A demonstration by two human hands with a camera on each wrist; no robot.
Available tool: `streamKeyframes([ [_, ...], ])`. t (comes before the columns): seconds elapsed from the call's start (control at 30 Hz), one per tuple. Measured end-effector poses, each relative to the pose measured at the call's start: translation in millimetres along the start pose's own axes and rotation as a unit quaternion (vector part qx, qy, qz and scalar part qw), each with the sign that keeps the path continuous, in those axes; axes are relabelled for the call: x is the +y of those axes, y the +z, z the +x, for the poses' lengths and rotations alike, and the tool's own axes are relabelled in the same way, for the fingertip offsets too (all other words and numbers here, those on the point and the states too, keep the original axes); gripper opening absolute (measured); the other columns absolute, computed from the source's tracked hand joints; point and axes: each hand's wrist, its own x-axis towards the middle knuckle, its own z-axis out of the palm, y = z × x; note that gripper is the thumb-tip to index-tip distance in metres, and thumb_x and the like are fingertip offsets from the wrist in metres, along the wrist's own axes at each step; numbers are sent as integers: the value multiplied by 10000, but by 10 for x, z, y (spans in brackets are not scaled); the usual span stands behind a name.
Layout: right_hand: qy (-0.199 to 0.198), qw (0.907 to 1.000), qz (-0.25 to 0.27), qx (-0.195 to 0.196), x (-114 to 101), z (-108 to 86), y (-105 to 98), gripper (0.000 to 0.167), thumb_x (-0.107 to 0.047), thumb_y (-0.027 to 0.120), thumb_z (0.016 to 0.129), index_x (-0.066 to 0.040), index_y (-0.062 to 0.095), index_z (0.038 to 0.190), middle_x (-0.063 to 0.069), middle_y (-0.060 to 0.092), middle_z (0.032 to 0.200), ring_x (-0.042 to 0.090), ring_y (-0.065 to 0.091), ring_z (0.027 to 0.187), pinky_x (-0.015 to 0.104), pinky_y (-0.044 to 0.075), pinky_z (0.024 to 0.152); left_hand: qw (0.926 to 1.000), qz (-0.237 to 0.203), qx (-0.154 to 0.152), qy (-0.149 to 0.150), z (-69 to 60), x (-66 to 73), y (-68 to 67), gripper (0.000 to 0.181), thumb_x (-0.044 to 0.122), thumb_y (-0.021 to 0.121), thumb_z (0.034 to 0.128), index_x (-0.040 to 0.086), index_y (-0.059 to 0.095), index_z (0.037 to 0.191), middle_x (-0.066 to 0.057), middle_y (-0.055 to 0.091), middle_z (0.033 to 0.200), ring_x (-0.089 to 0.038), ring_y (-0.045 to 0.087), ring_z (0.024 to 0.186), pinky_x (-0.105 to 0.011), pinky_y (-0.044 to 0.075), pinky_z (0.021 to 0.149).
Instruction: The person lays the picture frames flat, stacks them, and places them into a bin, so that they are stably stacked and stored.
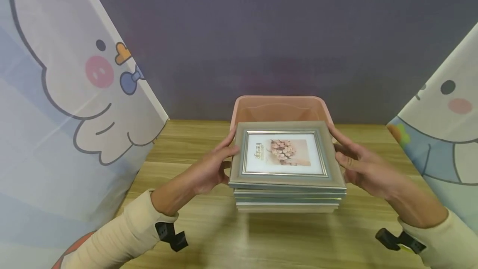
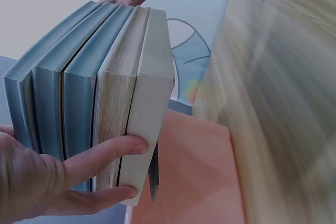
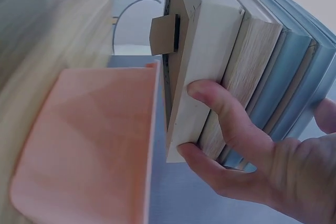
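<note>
Between both hands a stack of several picture frames (image 1: 278,179) is held level above the table. The top picture frame (image 1: 239,177) is silver-grey and shows a printed bouquet. On the stack's left side the left hand (image 1: 214,165) grips it, thumb near the top and fingers along the edges. The right hand (image 1: 367,171) grips the opposite side likewise. Both wrist views show blue-grey frames, a wood-grained frame (image 2: 116,108) and a white frame (image 3: 210,45) at the bottom, with fingertips on their edges. A brown backing stand (image 3: 163,35) juts from the bottom frame's underside.
Behind the stack, a pink plastic bin (image 1: 280,102) stands on the wood-grain table (image 1: 186,227); the stack hides its front part. A dark grey panel (image 1: 261,32) rises at the back. Cartoon-printed panels (image 1: 63,74) flank both sides.
</note>
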Motion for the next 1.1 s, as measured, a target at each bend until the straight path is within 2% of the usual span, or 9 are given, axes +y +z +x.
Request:
streamKeyframes([
  [0.1, -64, 9999, 33, -106, -108, 37, -13, 703, -54, 315, 1101, -396, 6, 1631, -77, 391, 1545, 206, 612, 1264, 435, 604, 907, 9999, 57, 111, 35, -8, 99, 29, 680, 316, 411, 1063, 564, 43, 1577, -170, 234, 1615, -403, 479, 1238, -443, 582, 777],
  [0.27, -49, 9998, 73, -193, -278, 129, -66, 691, -53, 303, 1103, -376, 6, 1638, -115, 333, 1598, 180, 586, 1313, 429, 590, 944, 9996, 166, 225, 104, 8, 273, 61, 682, 332, 418, 1049, 572, 59, 1577, -147, 243, 1601, -422, 463, 1241, -464, 581, 759],
  [0.4, 2, 9996, 158, -220, -416, 211, -121, 694, -59, 303, 1105, -372, -13, 1637, -147, 293, 1618, 190, 579, 1334, 422, 583, 962, 9992, 225, 303, 154, 51, 409, 61, 671, 333, 408, 1053, 576, 64, 1575, -183, 298, 1542, -393, 488, 1182, -454, 577, 719],
  [0.63, -194, 9978, 426, -470, -629, 356, -214, 694, -33, 257, 1103, -362, -49, 1633, -74, 377, 1593, 217, 621, 1283, 385, 578, 973, 9989, 185, 378, 220, 144, 690, 56, 636, 306, 375, 1078, 583, 82, 1570, -234, 321, 1506, -357, 508, 1102, -472, 567, 680],
  [0.73, -242, 9968, 506, -578, -722, 421, -256, 687, -34, 239, 1104, -360, -57, 1631, -39, 425, 1571, 214, 629, 1268, 367, 575, 975, 9989, 174, 359, 261, 189, 797, 42, 624, 299, 360, 1087, 582, 84, 1570, -246, 326, 1503, -349, 507, 1110, -507, 560, 708],
  [0.9, -240, 9969, 441, -604, -855, 533, -352, 685, -51, 245, 1104, -364, -59, 1631, -1, 470, 1530, 214, 649, 1226, 358, 579, 959, 9985, 259, 328, 344, 317, 946, 5, 621, 295, 351, 1093, 591, 78, 1566, -227, 312, 1524, -365, 489, 1183, -625, 532, 816],
  [1.0, -168, 9985, 356, -391, -911, 613, -416, 692, -77, 286, 1102, -382, -39, 1631, -17, 507, 1500, 205, 667, 1194, 370, 588, 937, 9983, 350, 334, 334, 440, 1031, -30, 621, 309, 351, 1090, 599, 70, 1562, -224, 316, 1518, -375, 483, 1201, -688, 490, 896],
  [1.1, -105, 9985, 504, -205, -907, 676, -475, 707, -88, 320, 1097, -400, -28, 1628, 10, 580, 1426, 218, 694, 1134, 393, 597, 907, 9981, 409, 349, 307, 589, 1062, -78, 624, 321, 352, 1083, 603, 65, 1560, -213, 338, 1491, -360, 489, 1187, -706, 454, 946],
])
